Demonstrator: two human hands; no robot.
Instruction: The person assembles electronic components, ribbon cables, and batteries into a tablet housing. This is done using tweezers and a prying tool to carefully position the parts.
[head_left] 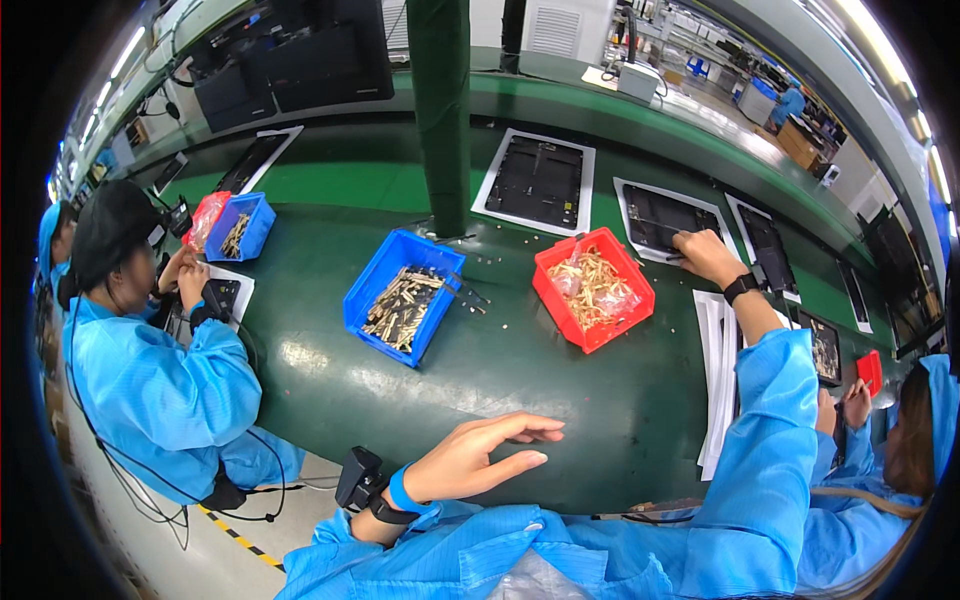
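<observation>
My left hand (480,455) is held over the near part of the green table (620,400), its fingers stretched out and thumb apart, with nothing in it. My right hand (712,258) reaches far to the right, its fingers bent over the near edge of a black flat panel (668,214) lying on a white sheet. Its fingertips are partly hidden, but they appear to grip that edge. Between the hands stands a red bin (640,300) with pale yellowish strips and clear plastic. Left of it, a blue bin (357,297) holds many small gold and dark strips.
More black panels on white sheets (537,180) lie along the green strip behind the table. A dark green post (441,110) rises behind the bins. Dark tweezers (468,291) lie beside the blue bin. White sheets (713,375) are stacked at right. Co-workers in blue sit left (155,385) and right.
</observation>
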